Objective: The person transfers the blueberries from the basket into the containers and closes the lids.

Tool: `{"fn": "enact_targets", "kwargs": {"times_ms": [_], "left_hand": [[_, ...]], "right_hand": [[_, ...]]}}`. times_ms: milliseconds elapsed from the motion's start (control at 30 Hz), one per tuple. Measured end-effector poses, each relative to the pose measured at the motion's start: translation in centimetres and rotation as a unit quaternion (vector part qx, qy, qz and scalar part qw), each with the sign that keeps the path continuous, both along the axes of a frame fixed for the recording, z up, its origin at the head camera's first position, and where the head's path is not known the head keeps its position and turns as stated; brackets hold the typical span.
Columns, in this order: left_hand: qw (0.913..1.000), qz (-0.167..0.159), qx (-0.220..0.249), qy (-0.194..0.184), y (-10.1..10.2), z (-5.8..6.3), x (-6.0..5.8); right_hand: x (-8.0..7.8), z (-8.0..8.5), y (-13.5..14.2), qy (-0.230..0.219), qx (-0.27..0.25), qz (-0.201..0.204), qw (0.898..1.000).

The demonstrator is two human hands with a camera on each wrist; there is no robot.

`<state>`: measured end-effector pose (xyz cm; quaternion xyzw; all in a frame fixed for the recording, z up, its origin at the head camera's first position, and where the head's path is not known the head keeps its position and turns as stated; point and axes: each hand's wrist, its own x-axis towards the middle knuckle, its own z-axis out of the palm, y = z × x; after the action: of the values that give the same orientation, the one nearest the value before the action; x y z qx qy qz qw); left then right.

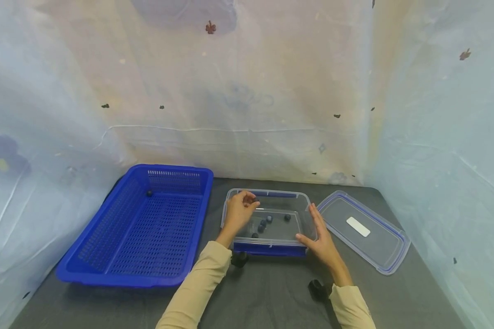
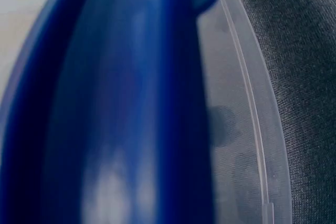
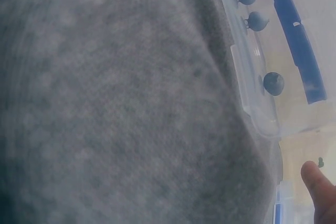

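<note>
In the clear box point(image 1: 267, 242) lie some round berries point(image 1: 269, 219); the left hand point(image 1: 239, 211) pinches another berry point(image 1: 255, 199). The right hand point(image 1: 323, 241), fingers straight, touches the box. The lid point(image 1: 378, 237) is already off; just one berry point(image 1: 149, 193) sits in the blue basket point(image 1: 123, 280).

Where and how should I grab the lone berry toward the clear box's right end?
Probably pinch the berry by opposite sides, coming from above: it is small, round and apart from the other berries, and the clear box is open on top, while its walls could block a sideways reach.
</note>
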<state>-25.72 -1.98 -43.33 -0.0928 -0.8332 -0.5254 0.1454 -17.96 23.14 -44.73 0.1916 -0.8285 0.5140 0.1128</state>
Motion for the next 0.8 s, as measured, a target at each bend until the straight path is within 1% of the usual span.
{"fn": "enact_targets", "kwargs": {"times_ms": [200, 300, 433, 500, 533, 667, 733, 767, 800], "left_hand": [[0.999, -0.011, -0.038, -0.021, 0.1, -0.5, -0.5], [0.9973, -0.013, -0.056, -0.045, 0.0, -0.6, -0.7], [0.9932, -0.023, -0.068, -0.092, -0.1, -0.8, -0.9], [0.9906, -0.035, -0.07, -0.112, -0.2, -0.8, -0.9], [0.9904, -0.042, -0.077, -0.107, -0.3, -1.0, -1.0], [0.9851, -0.06, -0.1, -0.126, -0.5, -1.1, -1.0], [0.9826, -0.063, -0.111, -0.135, -0.4, -1.1, -1.1], [0.9795, -0.06, -0.117, -0.153, -0.4, -0.9, -1.0], [0.9772, -0.06, -0.127, -0.159, -0.3, -0.9, -0.9]], "right_hand": [[0.0, 0.1, -0.1, 0.001, 0.004, -0.004, 1.0], [0.1, 0.1, -0.1, 0.004, 0.007, -0.004, 1.0], [-0.1, -0.2, 0.0, 0.009, 0.002, -0.002, 1.0], [-0.6, -1.0, 0.3, 0.012, -0.001, -0.003, 1.0], [-0.8, -1.4, 0.4, 0.012, -0.001, -0.004, 1.0], [-1.8, -3.2, 1.2, 0.015, 0.003, -0.01, 1.0], [-2.0, -3.5, 1.4, 0.017, 0.003, -0.01, 1.0], [-2.0, -3.6, 1.4, 0.017, 0.003, -0.01, 1.0], [-2.0, -3.6, 1.4, 0.018, 0.003, -0.009, 1.0]]}}
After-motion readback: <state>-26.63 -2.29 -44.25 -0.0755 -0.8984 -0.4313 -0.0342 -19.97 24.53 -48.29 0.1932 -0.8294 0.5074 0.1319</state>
